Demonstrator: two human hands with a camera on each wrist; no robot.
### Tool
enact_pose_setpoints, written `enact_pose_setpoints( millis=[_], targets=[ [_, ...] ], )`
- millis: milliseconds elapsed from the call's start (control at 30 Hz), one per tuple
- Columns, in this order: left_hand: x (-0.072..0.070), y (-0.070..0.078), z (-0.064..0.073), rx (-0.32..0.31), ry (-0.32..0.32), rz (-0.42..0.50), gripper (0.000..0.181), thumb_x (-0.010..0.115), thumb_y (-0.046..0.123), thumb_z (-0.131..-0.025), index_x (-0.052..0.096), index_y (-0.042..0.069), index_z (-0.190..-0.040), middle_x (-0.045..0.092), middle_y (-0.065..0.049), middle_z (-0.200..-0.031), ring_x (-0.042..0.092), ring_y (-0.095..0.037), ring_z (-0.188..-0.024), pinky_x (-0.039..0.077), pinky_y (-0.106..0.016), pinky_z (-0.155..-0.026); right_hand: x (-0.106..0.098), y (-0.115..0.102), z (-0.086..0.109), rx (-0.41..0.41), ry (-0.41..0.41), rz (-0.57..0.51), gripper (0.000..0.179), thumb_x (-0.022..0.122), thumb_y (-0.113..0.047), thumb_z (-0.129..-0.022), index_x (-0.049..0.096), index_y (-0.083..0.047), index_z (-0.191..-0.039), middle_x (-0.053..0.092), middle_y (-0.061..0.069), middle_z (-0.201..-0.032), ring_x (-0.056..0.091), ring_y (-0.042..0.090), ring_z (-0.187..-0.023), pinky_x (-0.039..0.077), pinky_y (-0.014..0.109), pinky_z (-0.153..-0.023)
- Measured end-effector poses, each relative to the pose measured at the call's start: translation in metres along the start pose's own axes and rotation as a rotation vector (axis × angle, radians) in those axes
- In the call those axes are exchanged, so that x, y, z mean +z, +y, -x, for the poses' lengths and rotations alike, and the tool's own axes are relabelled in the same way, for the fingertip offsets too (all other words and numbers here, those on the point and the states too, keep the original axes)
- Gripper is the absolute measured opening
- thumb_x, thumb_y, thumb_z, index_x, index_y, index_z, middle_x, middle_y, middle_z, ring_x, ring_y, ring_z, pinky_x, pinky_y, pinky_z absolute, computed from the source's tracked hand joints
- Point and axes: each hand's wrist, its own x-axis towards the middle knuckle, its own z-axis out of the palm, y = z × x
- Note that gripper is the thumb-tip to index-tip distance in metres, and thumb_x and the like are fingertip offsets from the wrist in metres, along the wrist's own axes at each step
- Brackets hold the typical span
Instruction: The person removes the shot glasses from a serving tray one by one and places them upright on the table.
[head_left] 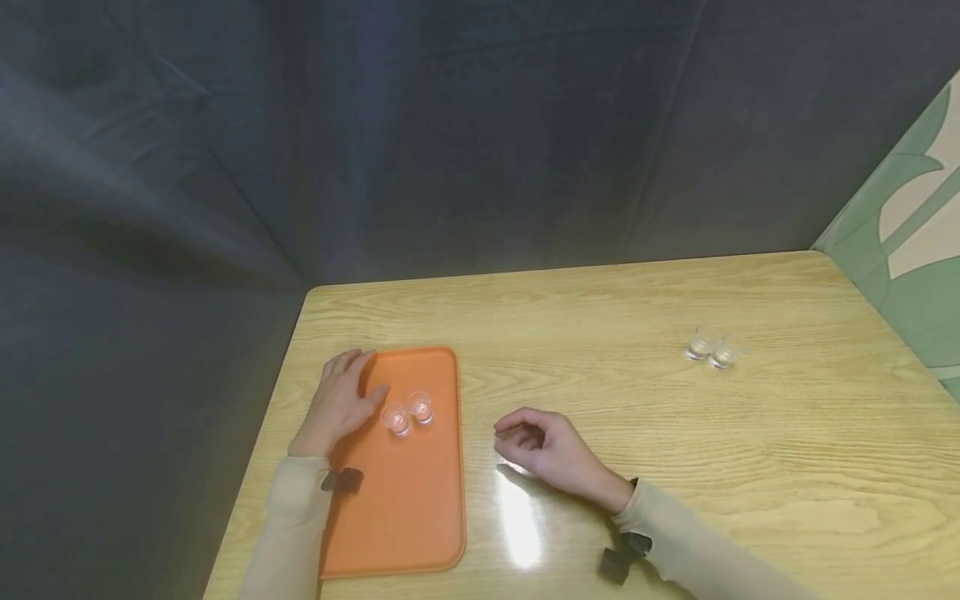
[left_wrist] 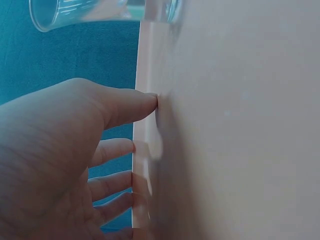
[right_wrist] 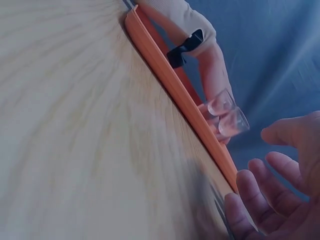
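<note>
My left hand (head_left: 339, 407) rests at the far left part of an orange tray (head_left: 405, 508), fingers spread over its rim and holding nothing. In the left wrist view the thumb tip comes down on the tray's inner side, close to a clear glass (left_wrist: 107, 11). Two small clear glasses stand side by side on the tray, one (head_left: 397, 420) nearer my hand and one (head_left: 422, 408) just right of it. My right hand (head_left: 551, 450) hovers over the table to the right of the tray, its fingers loosely bent with nothing in them.
Two more small clear glasses, one (head_left: 698, 345) beside the other (head_left: 723, 353), stand together at the far right of the wooden table (head_left: 600, 333). A dark curtain (head_left: 480, 142) hangs behind and to the left. A green leaf-patterned surface (head_left: 911, 250) borders the right side.
</note>
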Motion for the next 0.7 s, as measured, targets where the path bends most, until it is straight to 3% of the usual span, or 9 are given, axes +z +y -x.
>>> enact_pose_setpoints(
  millis=[300, 567, 700],
  targets=[
    [-0.002, 0.002, 0.0, 0.001, 0.003, -0.001, 0.069, 0.067, 0.032, -0.103, 0.043, 0.003, -0.161, 0.033, -0.029, -0.167, 0.024, -0.049, -0.157, 0.029, -0.068, -0.126, 0.016, -0.012, -0.014, -0.062, -0.017, 0.039, 0.024, 0.078, -0.015, -0.095, 0.077, -0.004, -0.116, 0.078, 0.006, -0.097, 0.07, 0.009, -0.083, 0.061, 0.024, -0.076],
    [0.0, 0.0, -0.002, 0.004, 0.009, 0.001, 0.069, 0.067, 0.032, -0.102, 0.044, 0.003, -0.16, 0.034, -0.028, -0.167, 0.025, -0.049, -0.157, 0.03, -0.067, -0.126, 0.03, -0.024, -0.034, -0.03, -0.05, -0.006, 0.037, 0.077, -0.017, -0.097, 0.071, 0.0, -0.129, 0.077, 0.011, -0.115, 0.073, 0.011, -0.091, 0.061, 0.023, -0.079],
    [-0.001, 0.0, -0.001, 0.002, 0.003, 0.006, 0.07, 0.067, 0.033, -0.102, 0.043, 0.003, -0.16, 0.034, -0.029, -0.167, 0.025, -0.049, -0.157, 0.03, -0.068, -0.126, 0.036, -0.027, -0.043, -0.039, -0.063, -0.015, 0.04, 0.078, -0.015, -0.096, 0.069, 0.001, -0.131, 0.076, 0.014, -0.116, 0.072, 0.01, -0.091, 0.06, 0.022, -0.077]
  ],
)
